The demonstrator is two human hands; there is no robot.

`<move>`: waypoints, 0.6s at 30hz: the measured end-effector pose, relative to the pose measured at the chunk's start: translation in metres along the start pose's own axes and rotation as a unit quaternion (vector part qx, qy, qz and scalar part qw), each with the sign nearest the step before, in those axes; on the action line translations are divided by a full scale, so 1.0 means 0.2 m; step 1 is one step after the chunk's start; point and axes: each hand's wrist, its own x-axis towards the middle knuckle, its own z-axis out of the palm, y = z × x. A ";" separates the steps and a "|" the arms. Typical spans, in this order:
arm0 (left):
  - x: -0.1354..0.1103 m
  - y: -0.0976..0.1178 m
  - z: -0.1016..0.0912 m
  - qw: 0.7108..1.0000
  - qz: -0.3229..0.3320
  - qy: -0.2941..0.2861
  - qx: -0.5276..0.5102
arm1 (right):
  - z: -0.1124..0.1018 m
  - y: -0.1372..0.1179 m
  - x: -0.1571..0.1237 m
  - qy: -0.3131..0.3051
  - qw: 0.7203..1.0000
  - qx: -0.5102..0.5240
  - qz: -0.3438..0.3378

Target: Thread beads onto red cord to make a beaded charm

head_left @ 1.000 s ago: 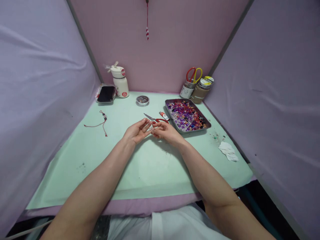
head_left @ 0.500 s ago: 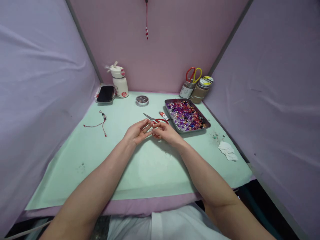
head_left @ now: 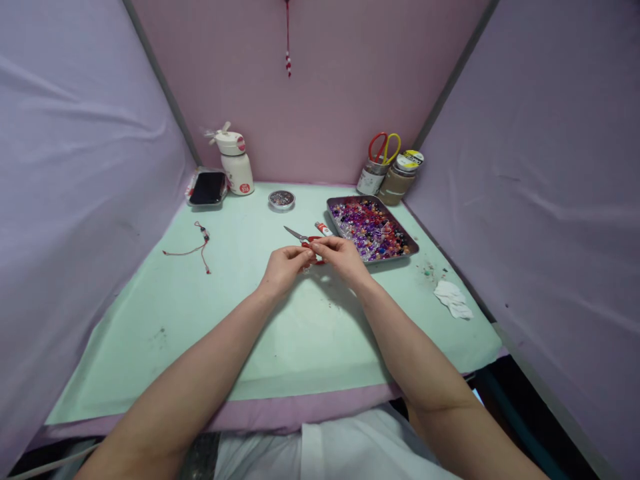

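Note:
My left hand and my right hand meet fingertip to fingertip above the middle of the table. Both are closed in a pinch. What they hold is too small to name; a bit of something clear and pale shows just under the left fingertips. Behind the fingers lie red-handled scissors, blades pointing left, their handles partly covered by my hands. A red and white lighter rests just beyond. Close to my right hand stands a metal tray filled with purple, red and clear beads.
A beaded red cord lies at left. Farther back are a phone, a white bottle, a small round dish, a jar holding scissors and a brown jar. Crumpled tissue lies at right. A cord hangs behind.
My left hand has turned from palm up with fingers stretched to a closed pinch. My right fingers have come against the left ones. The view has shifted slightly.

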 end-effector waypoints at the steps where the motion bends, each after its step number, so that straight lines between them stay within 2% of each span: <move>1: 0.00 0.00 0.00 1.000 0.002 0.002 0.002 | 0.00 0.00 0.00 -0.002 1.000 -0.003 0.001; 7: 0.00 0.00 0.00 1.000 0.017 -0.001 0.011 | 0.01 -0.02 -0.01 -0.012 0.999 -0.018 -0.027; 12: 0.01 -0.01 0.00 0.998 0.052 0.021 -0.011 | 0.01 -0.04 -0.02 0.029 0.993 -0.069 -0.094; 14: 0.02 -0.02 0.00 0.999 0.023 0.025 -0.026 | 0.00 -0.03 -0.01 0.053 0.990 -0.074 -0.112; 18: 0.05 -0.04 -0.02 0.984 -0.137 -0.044 -0.107 | -0.01 -0.03 0.00 0.071 0.987 -0.072 -0.125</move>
